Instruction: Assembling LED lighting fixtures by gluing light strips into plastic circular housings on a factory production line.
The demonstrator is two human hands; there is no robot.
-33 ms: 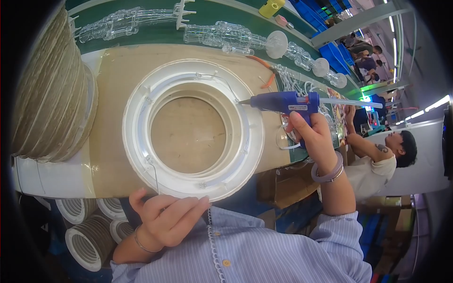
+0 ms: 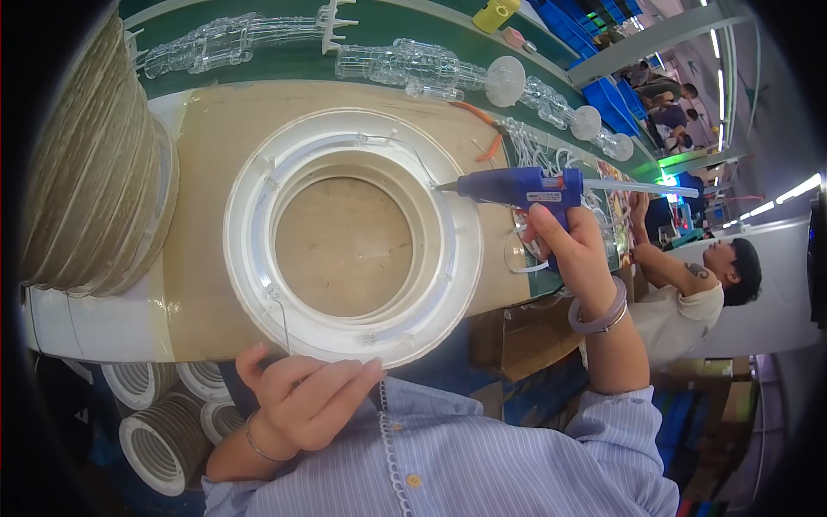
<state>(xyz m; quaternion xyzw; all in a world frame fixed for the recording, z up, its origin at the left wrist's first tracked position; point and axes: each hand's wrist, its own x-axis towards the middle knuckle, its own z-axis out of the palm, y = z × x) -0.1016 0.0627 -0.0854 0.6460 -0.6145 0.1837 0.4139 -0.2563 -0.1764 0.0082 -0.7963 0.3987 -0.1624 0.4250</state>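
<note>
A blue glue gun (image 2: pixel 517 186) is held in my right hand (image 2: pixel 568 250), with a clear glue stick (image 2: pixel 642 186) poking from its back end. Its nozzle tip meets the right inner channel of a white ring-shaped frame (image 2: pixel 469 258), beside a thin wire (image 2: pixel 412 153). Inside the channel runs a pale translucent strip with small clear clips (image 2: pixel 272 294). My left hand (image 2: pixel 306 396) is at the ring's near rim, fingers loosely bent and thumb apart, with nothing visible in them; fingertips touch or nearly touch the rim. Another thin wire (image 2: pixel 285 326) hangs toward it.
Tall stacked beige rings (image 2: pixel 95 164) stand at the left. Clear plastic assemblies (image 2: pixel 405 67) line the green bench behind. White cables (image 2: pixel 538 142) and an orange cord (image 2: pixel 491 138) lie at right. More rings (image 2: pixel 159 439) sit below the cardboard-covered table (image 2: pixel 202 302). A co-worker (image 2: pixel 689 302) is at far right.
</note>
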